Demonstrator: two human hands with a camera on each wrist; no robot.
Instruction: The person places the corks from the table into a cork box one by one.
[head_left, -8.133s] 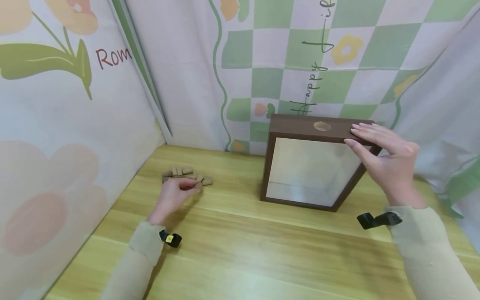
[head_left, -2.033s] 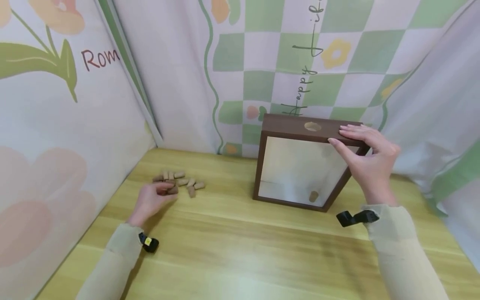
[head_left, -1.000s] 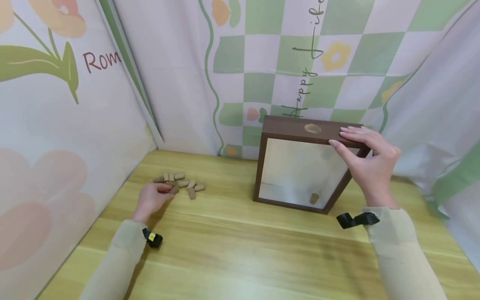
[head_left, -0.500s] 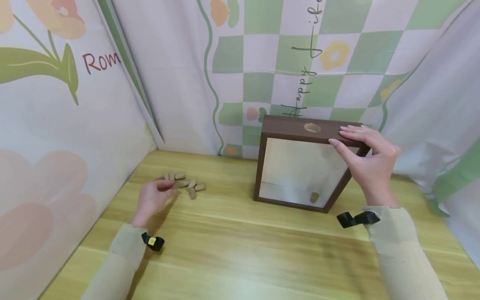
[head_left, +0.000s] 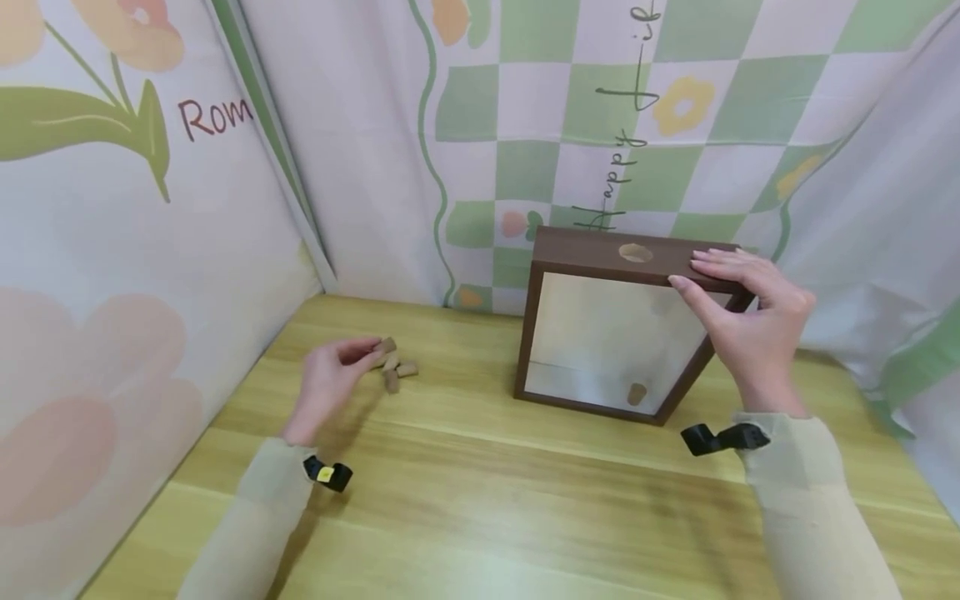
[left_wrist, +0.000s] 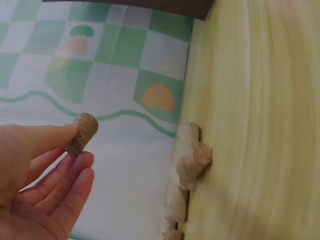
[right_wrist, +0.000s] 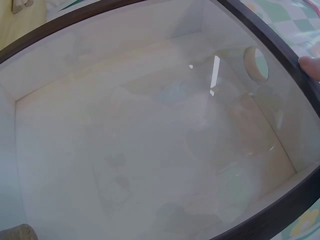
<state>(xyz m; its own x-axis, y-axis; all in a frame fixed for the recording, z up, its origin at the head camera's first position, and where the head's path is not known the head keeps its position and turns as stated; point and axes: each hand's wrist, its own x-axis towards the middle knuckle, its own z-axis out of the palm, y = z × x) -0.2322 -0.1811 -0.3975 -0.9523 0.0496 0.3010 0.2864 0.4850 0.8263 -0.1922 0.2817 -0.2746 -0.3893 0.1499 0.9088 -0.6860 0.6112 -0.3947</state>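
Note:
My left hand (head_left: 326, 383) pinches a cork (left_wrist: 82, 131) between thumb and fingertips, lifted just off the table at the far left. Beside it lie several loose corks (head_left: 407, 369) in a small heap; the hand hides part of that heap in the head view. A dark brown shadow box (head_left: 525, 333) with a clear front stands upright on the table. Its top has a round hole (head_left: 636, 252). One cork (head_left: 637, 393) rests inside, at the bottom right. My right hand (head_left: 768, 325) holds the box's top right corner, thumb at the front edge, fingers on top.
The pale wooden table (head_left: 480, 500) runs up to a printed curtain (head_left: 465, 167) behind the box. A printed cloth wall (head_left: 90, 250) borders the table on the left.
My left hand has picked a cork from the heap and moved slightly right and up. The cork inside the box was not visible 8.1 s ago. My right hand keeps its hold.

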